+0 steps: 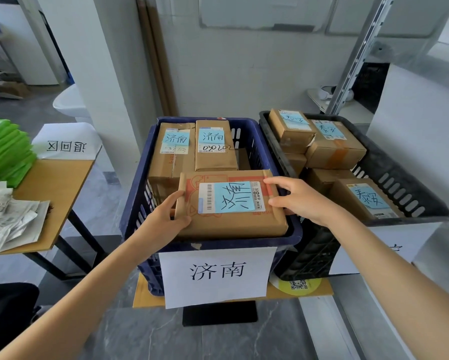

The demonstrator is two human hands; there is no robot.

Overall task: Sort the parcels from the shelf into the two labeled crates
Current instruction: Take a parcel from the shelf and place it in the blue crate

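A brown cardboard parcel (233, 222) with a blue 济南 note lies across the near end of the blue crate (132, 203), which carries a white 济南 sign (218, 274). My left hand (163, 219) grips the parcel's left end, thumb on top. My right hand (301, 198) holds its right end, fingers curled over the corner. Two more 济南 parcels (215, 146) lie behind it in the same crate. The black crate (410, 193) to the right holds several parcels (335, 144) with blue notes of another name.
A wooden table (59, 183) on the left bears green mailers (5, 149), crumpled paper labels (7, 214) and a white sign. Both crates stand on a low wooden board (145, 294). A metal shelf upright (353, 61) rises behind the black crate, with a white box to its right.
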